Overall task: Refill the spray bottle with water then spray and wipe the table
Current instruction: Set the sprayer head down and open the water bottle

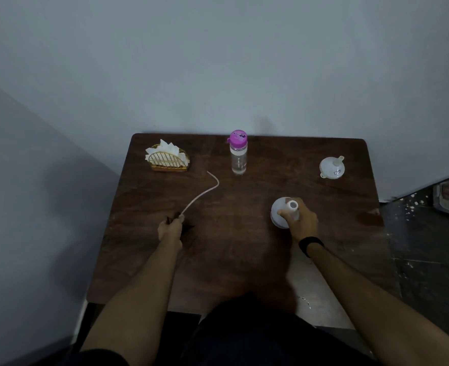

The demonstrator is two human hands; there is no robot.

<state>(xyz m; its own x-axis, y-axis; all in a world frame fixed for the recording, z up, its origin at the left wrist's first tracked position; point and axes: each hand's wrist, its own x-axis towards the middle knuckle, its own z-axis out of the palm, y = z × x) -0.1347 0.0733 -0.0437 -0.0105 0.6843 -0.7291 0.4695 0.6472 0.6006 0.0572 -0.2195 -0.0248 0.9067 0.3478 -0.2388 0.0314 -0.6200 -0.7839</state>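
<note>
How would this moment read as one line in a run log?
stage: refill prep | left hand: holds sprayer head, tube out | right hand: grips open spray bottle | water bottle: capped | funnel: unused

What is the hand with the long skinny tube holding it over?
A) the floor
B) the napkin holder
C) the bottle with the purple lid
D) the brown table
D: the left hand grips the dark sprayer head, and its tube curves out above bare wood of the brown table, apart from the napkin holder and the purple-lidded bottle.
</note>
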